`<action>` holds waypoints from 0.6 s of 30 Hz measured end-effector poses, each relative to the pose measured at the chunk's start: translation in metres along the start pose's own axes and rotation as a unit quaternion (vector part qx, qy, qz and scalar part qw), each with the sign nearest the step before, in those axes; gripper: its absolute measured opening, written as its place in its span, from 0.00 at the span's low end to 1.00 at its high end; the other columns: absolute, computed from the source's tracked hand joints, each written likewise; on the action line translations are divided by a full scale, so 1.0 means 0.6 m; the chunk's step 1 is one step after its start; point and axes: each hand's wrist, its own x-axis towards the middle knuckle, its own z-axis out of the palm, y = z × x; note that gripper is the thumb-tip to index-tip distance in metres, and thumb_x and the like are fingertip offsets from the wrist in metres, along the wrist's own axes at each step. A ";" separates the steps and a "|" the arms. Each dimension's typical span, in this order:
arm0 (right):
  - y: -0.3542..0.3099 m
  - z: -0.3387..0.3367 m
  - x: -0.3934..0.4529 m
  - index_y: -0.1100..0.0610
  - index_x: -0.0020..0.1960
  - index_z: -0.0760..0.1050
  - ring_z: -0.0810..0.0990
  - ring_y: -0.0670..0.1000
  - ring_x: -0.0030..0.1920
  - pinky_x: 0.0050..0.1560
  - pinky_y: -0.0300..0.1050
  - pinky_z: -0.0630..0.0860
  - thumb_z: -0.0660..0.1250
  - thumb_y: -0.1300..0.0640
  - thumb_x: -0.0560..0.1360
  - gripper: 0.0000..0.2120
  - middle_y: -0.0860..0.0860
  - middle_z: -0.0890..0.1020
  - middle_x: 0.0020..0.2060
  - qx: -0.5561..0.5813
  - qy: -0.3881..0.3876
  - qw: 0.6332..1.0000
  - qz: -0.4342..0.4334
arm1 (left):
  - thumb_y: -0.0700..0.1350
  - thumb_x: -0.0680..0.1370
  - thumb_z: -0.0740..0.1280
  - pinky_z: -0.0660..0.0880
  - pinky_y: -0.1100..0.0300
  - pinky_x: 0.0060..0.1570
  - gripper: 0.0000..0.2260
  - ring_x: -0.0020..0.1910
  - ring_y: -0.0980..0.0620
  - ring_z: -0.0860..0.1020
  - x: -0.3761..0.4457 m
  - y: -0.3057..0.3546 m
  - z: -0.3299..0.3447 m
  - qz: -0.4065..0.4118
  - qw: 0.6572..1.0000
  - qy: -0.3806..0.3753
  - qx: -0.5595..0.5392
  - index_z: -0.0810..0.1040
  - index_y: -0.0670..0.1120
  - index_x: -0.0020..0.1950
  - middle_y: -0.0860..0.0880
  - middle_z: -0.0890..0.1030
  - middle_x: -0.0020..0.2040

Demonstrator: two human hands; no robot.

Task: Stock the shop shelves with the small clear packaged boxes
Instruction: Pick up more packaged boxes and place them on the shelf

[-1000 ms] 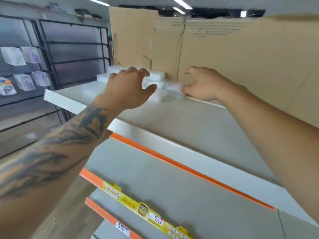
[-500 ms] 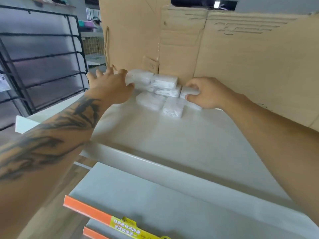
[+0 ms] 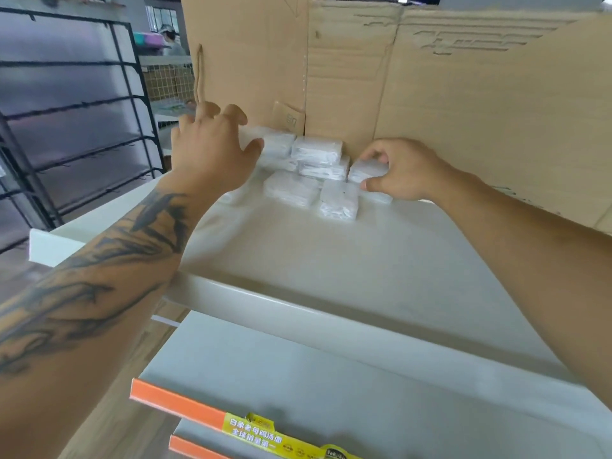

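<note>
From my head camera, the small clear plastic packaged boxes (image 3: 313, 175) sit bunched at the back of the top pale grey metal shelf (image 3: 347, 266), some stacked two high, just in front of the tall brown corrugated cardboard sheets (image 3: 463, 104) that stand behind it. My right hand (image 3: 402, 172) pinches the rightmost clear box (image 3: 366, 169) between thumb and curled fingers. My left hand (image 3: 212, 150) hovers with spread, relaxed fingers at the left end of the cluster, holding nothing; whether it touches a box I cannot tell. These boxes look light, stiff and slick, so I would take each by its short side edges rather than the flat faces, which could slip or flex. The stacked ones may slide off each other if nudged. Behind, the cardboard leaves no give; in front there is bare shelf running to the raised front lip (image 3: 265, 301), and the shelf's left end is close beside my left hand. Below, an orange-edged lower shelf (image 3: 175, 404) juts out.
</note>
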 end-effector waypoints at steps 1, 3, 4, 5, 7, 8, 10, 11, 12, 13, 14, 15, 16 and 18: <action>0.002 -0.003 -0.007 0.46 0.64 0.77 0.75 0.51 0.60 0.55 0.43 0.68 0.78 0.49 0.72 0.22 0.45 0.74 0.56 0.007 0.010 1.000 -0.008 | 0.62 0.79 0.64 0.67 0.40 0.67 0.23 0.67 0.32 0.70 -0.008 0.008 -0.008 0.013 1.000 0.018 -0.012 0.73 0.52 0.70 0.41 0.71 0.72; 0.007 -0.012 -0.025 0.49 0.65 0.77 0.74 0.52 0.63 0.55 0.41 0.66 0.78 0.50 0.72 0.23 0.45 0.72 0.55 0.016 0.029 0.999 -0.023 | 0.62 0.79 0.65 0.68 0.41 0.66 0.23 0.67 0.33 0.71 -0.031 0.032 -0.027 0.034 0.998 0.039 -0.041 0.74 0.52 0.70 0.42 0.72 0.72; 0.010 -0.018 -0.036 0.49 0.66 0.76 0.73 0.52 0.64 0.55 0.40 0.65 0.78 0.50 0.73 0.24 0.45 0.71 0.55 0.021 0.036 0.999 -0.027 | 0.62 0.79 0.66 0.68 0.42 0.65 0.23 0.66 0.34 0.71 -0.045 0.045 -0.035 0.040 0.996 0.041 -0.063 0.74 0.52 0.69 0.43 0.72 0.71; 0.013 -0.024 -0.050 0.48 0.67 0.76 0.73 0.53 0.64 0.56 0.40 0.65 0.78 0.50 0.72 0.24 0.46 0.71 0.55 0.026 0.042 0.998 -0.029 | 0.62 0.78 0.66 0.68 0.44 0.65 0.23 0.65 0.34 0.72 -0.062 0.059 -0.044 0.047 0.994 0.044 -0.084 0.75 0.52 0.69 0.43 0.73 0.70; 0.018 -0.041 -0.085 0.47 0.67 0.76 0.75 0.52 0.62 0.55 0.40 0.67 0.78 0.48 0.72 0.25 0.49 0.72 0.58 0.037 0.058 0.997 -0.035 | 0.63 0.78 0.67 0.68 0.47 0.64 0.23 0.65 0.37 0.73 -0.101 0.092 -0.059 0.074 0.988 0.057 -0.122 0.76 0.51 0.67 0.45 0.75 0.68; 0.021 -0.052 -0.108 0.46 0.67 0.76 0.75 0.52 0.61 0.56 0.40 0.67 0.78 0.48 0.72 0.25 0.50 0.73 0.59 0.041 0.066 0.996 -0.038 | 0.63 0.78 0.67 0.67 0.48 0.64 0.22 0.65 0.39 0.74 -0.122 0.111 -0.066 0.088 0.984 0.062 -0.139 0.77 0.51 0.66 0.45 0.76 0.67; 0.028 -0.075 -0.164 0.46 0.67 0.76 0.75 0.51 0.60 0.58 0.40 0.68 0.78 0.47 0.71 0.26 0.51 0.73 0.60 0.046 0.078 0.995 -0.050 | 0.61 0.78 0.69 0.67 0.50 0.65 0.21 0.65 0.42 0.74 -0.165 0.152 -0.078 0.107 0.978 0.064 -0.168 0.78 0.50 0.65 0.46 0.77 0.67; 0.035 -0.088 -0.198 0.46 0.67 0.76 0.75 0.50 0.60 0.58 0.40 0.68 0.78 0.47 0.71 0.26 0.51 0.73 0.60 0.047 0.086 0.994 -0.057 | 0.62 0.77 0.68 0.67 0.51 0.65 0.22 0.64 0.42 0.74 -0.186 0.175 -0.083 0.117 0.974 0.065 -0.182 0.78 0.50 0.65 0.46 0.77 0.66; 0.042 -0.102 -0.234 0.46 0.67 0.76 0.75 0.50 0.59 0.58 0.40 0.68 0.78 0.47 0.71 0.26 0.51 0.74 0.60 0.048 0.093 0.993 -0.062 | 0.63 0.76 0.67 0.67 0.52 0.65 0.22 0.64 0.43 0.74 -0.209 0.198 -0.087 0.130 0.970 0.068 -0.196 0.79 0.50 0.64 0.47 0.78 0.65; 0.053 -0.115 -0.274 0.46 0.66 0.77 0.76 0.50 0.58 0.58 0.39 0.68 0.78 0.47 0.71 0.25 0.50 0.74 0.59 0.051 0.099 0.992 -0.063 | 0.64 0.76 0.66 0.67 0.53 0.64 0.23 0.64 0.45 0.75 -0.233 0.223 -0.092 0.143 0.965 0.070 -0.209 0.79 0.50 0.63 0.48 0.79 0.64; 0.065 -0.128 -0.314 0.46 0.66 0.77 0.76 0.50 0.58 0.57 0.39 0.68 0.78 0.48 0.72 0.24 0.49 0.75 0.59 0.056 0.105 0.991 -0.061 | 0.64 0.75 0.66 0.67 0.55 0.63 0.23 0.63 0.46 0.75 -0.257 0.247 -0.094 0.154 0.959 0.074 -0.225 0.79 0.51 0.62 0.49 0.79 0.63; 0.079 -0.140 -0.356 0.46 0.65 0.77 0.76 0.49 0.57 0.57 0.39 0.69 0.78 0.48 0.72 0.23 0.49 0.76 0.59 0.061 0.111 0.990 -0.056 | 0.64 0.75 0.66 0.66 0.56 0.62 0.22 0.63 0.47 0.75 -0.284 0.274 -0.097 0.159 0.954 0.075 -0.243 0.79 0.50 0.62 0.50 0.79 0.63; 0.095 -0.151 -0.399 0.46 0.64 0.78 0.76 0.49 0.57 0.57 0.39 0.69 0.78 0.48 0.72 0.22 0.49 0.77 0.59 0.066 0.118 0.990 -0.050 | 0.63 0.76 0.68 0.67 0.57 0.62 0.21 0.63 0.47 0.75 -0.314 0.300 -0.099 0.162 0.948 0.076 -0.263 0.80 0.50 0.61 0.50 0.79 0.63; 0.128 -0.171 -0.489 0.45 0.64 0.78 0.77 0.47 0.56 0.56 0.33 0.69 0.78 0.48 0.72 0.22 0.47 0.79 0.60 0.075 0.134 0.988 -0.036 | 0.60 0.76 0.70 0.68 0.56 0.64 0.19 0.63 0.48 0.74 -0.379 0.358 -0.105 0.172 0.937 0.076 -0.294 0.80 0.50 0.61 0.51 0.79 0.61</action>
